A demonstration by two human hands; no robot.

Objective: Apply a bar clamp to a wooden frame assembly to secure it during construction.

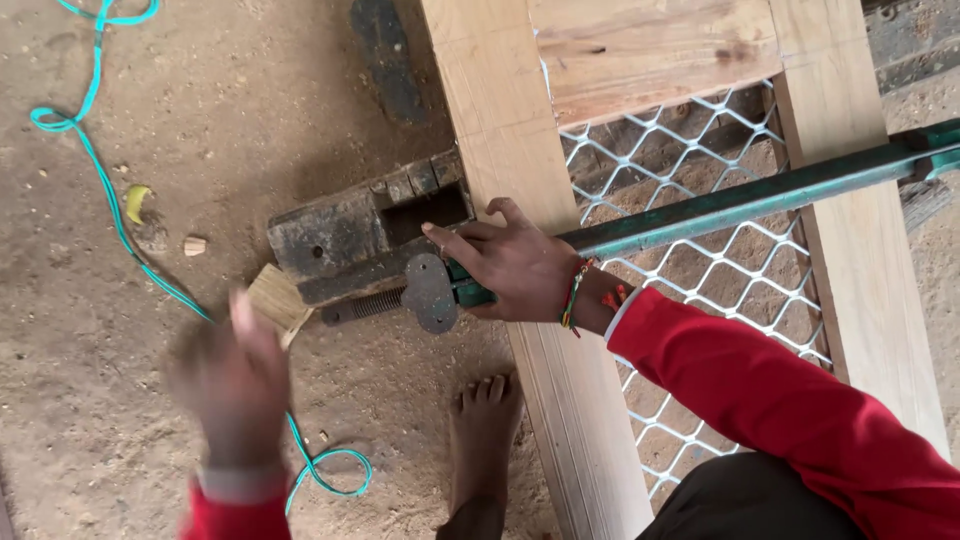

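Green-painted steel, the bar clamp [700, 210] is lying across the wooden frame [520, 200] over the sandy floor [200, 80]; it looks heavy and rigid. Right hand [515, 270] is wrapping its grip around the bar beside the flat end plate [430, 293], a sound hold. Left hand [232, 385] is blurring; its grip I cannot tell.

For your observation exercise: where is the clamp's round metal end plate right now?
In the head view, the metal end plate sits left of centre, just left of the right hand gripping the green clamp bar, below the dark wooden block.

No packages, labels, signs, screens
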